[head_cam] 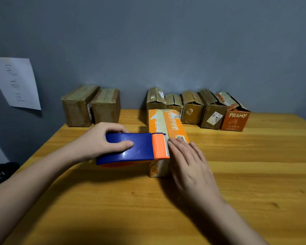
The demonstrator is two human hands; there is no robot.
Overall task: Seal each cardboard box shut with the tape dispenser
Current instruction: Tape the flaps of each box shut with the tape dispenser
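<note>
Near the middle of the wooden table (237, 174), an orange and white cardboard box (173, 126) is being kept lengthwise, running away from the person, with a pale strip of tape (160, 121) lying along its top seam. Against its near left side, a tape dispenser (131, 148) with a blue body and an orange cutter head is being held by the left hand (99, 140); the thumb is laid across the blue side and the fingers are curled over the top edge, so the tool is being gripped firmly. The serrated blade at the orange head is being kept at the box's top, beside the fingertips of the other hand. The box is being steadied by the right hand (189, 163), whose fingers are stretched out straight and close together, pressed flat on the near right part of the top and side.

Behind, along the grey wall (166, 41), five more boxes are being kept in a row, the rightmost an orange box (234, 121) marked PRAMY, its flaps standing partly open. Further left, well apart from that row, two brown boxes (90, 106) wrapped in tape are being kept side by side, touching. On the wall at far left, a sheet of paper (16, 82) with handwriting is being displayed, tilted.
</note>
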